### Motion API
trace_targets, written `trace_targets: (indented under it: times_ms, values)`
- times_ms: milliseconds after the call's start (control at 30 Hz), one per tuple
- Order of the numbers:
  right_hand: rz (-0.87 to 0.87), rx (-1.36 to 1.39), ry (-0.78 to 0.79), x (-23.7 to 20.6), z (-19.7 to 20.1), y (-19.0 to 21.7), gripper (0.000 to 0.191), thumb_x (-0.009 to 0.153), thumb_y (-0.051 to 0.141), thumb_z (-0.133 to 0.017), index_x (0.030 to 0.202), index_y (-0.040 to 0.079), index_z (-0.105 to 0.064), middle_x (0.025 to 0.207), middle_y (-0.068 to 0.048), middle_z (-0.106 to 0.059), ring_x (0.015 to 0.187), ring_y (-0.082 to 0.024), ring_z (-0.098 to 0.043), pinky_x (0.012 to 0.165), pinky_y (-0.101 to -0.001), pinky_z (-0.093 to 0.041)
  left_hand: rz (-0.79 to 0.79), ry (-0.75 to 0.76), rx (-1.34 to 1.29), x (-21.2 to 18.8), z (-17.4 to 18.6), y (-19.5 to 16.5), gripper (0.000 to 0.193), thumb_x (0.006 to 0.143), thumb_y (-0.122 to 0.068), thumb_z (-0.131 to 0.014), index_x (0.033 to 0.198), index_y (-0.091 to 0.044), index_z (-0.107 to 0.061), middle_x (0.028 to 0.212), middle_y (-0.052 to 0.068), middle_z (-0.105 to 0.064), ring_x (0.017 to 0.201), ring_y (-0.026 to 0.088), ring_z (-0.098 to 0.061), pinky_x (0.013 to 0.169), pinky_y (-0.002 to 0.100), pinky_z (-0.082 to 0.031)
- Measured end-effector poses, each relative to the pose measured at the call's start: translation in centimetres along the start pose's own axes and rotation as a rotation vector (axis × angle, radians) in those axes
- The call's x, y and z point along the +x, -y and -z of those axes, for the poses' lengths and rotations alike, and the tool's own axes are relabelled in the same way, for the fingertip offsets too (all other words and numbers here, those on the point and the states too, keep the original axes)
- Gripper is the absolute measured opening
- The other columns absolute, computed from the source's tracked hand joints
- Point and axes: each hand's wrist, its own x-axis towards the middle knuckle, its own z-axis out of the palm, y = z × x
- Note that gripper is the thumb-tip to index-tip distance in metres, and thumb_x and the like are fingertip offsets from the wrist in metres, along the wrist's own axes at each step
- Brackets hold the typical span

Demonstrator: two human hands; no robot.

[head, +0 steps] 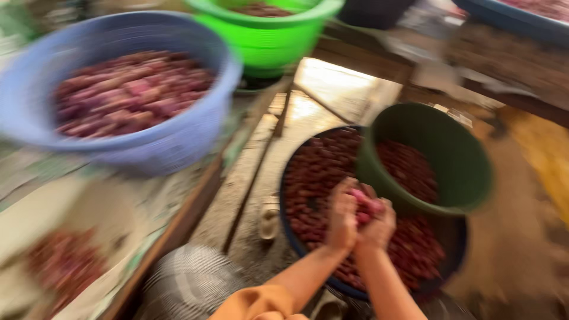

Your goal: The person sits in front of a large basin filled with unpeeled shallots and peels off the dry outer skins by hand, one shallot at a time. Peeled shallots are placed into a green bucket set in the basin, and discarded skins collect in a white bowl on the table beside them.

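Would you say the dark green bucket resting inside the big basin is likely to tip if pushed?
Probably: the dark green bucket sits tilted on loose reddish pieces in the basin, an unsteady footing. It looks partly filled, so perhaps fairly light.

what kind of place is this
Probably a produce sorting or peeling area, maybe market-side. A blue basket and green basin hold reddish-purple shallots, and both hands work some over a dark tub on the floor.
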Motion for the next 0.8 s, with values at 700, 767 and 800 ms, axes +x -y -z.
trace_targets:
  times_ms: [700,767,800]
  values:
    - [-0.357,0.438,-0.213,-3.3,-2.1,5.7,0.038,0.095,0.043,-0.064,0.096,0.006,-0.069,0.082,-0.006,-0.067,0.073,-0.018,-0.06,0.066,-0.0326,-0.057,-0.223,0.255,0.678,-4.4,-3.9,-1.4,0.036,0.106,-0.019,-0.049,0.139,-0.004,-0.057,0.164,0.017,-0.037,0.153,0.037,-0.03,0.121,0.045,-0.032]
    - [-0.361,0.489,-0.145,-4.6,-4.2,7.7,0.036,0.095,0.043,-0.063,0.093,0.007,-0.067,0.082,-0.007,-0.066,0.071,-0.017,-0.058,0.059,-0.0272,-0.053,-0.036,0.207,0.344,-4.8,-4.3,-2.2,0.044,0.105,-0.02,-0.046,0.146,-0.003,-0.046,0.164,0.013,-0.034,0.137,0.03,-0.046,0.114,0.041,-0.039]
    - [-0.35,0.551,-0.07,-5.2,-5.4,8.9,0.034,0.097,0.042,-0.061,0.09,0.008,-0.063,0.084,-0.008,-0.064,0.073,-0.017,-0.058,0.058,-0.0237,-0.051,0.056,0.179,0.18,-4.8,-4.7,-2.7,0.048,0.105,-0.02,-0.044,0.149,-0.003,-0.04,0.163,0.01,-0.033,0.128,0.027,-0.055,0.11,0.039,-0.043]
